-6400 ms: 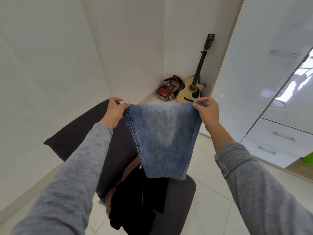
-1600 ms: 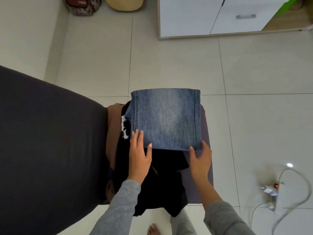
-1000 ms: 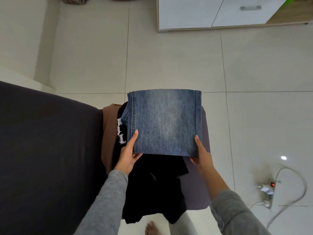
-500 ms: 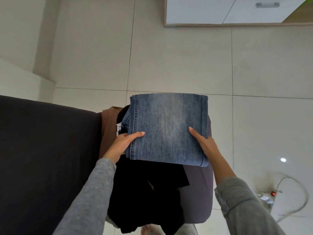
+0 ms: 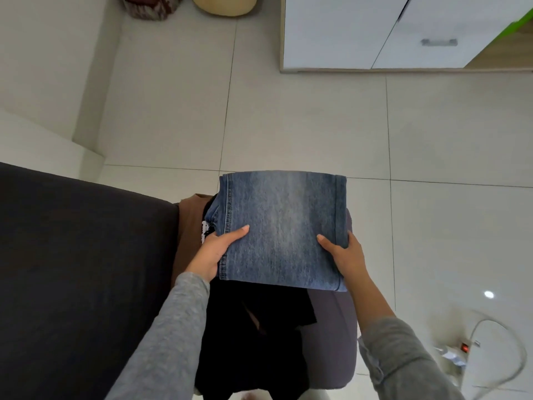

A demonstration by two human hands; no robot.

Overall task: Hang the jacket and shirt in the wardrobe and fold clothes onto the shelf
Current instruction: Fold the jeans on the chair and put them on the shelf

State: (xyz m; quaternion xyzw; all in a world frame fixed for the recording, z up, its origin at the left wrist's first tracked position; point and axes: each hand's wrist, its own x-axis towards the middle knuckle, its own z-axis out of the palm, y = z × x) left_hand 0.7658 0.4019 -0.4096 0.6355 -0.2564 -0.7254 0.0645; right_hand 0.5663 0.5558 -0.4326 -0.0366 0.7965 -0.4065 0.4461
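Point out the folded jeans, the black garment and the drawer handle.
folded jeans (image 5: 282, 229), head view, centre of the top denim face
black garment (image 5: 253, 359), head view, its crumpled middle below the jeans
drawer handle (image 5: 439, 42), head view, middle of the metal bar

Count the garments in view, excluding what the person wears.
3: folded jeans gripped by the left hand and right hand; black garment below them; brown garment left of that. Others may be hidden underneath.
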